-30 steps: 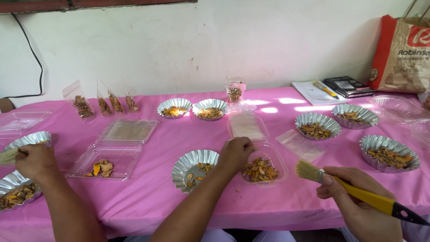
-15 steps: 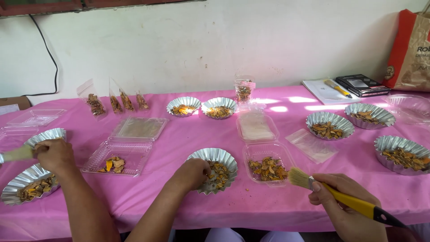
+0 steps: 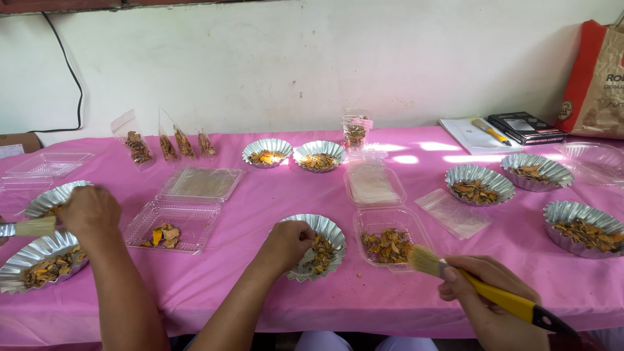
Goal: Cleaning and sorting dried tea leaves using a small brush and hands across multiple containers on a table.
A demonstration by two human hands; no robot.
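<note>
My left hand (image 3: 287, 244) reaches into a round foil tray (image 3: 331, 229) near the table's front edge, its fingers curled shut on the dried orange-brown pieces (image 3: 320, 252) inside. My right hand (image 3: 486, 291) grips the yellow handle of a paintbrush (image 3: 484, 291) at the lower right. The pale bristles point left, just right of an open clear plastic box (image 3: 389, 237) that holds more dried pieces. Another person's arm and hand (image 3: 90, 209) rest on a foil tray (image 3: 49, 198) at the far left, with a second brush (image 3: 29, 227) next to it.
A pink cloth (image 3: 260, 195) covers the table. Foil trays of dried pieces stand at the back (image 3: 268, 153), the right (image 3: 480, 183) and the lower left (image 3: 42, 263). Also here are a clear clamshell box (image 3: 172, 224), small plastic bags (image 3: 138, 146), a jar (image 3: 355, 133), a notebook (image 3: 469, 135) and a paper bag (image 3: 595, 84).
My left hand has moved from the clear plastic box back to the foil tray on its left. My right hand keeps the brush in about the same place.
</note>
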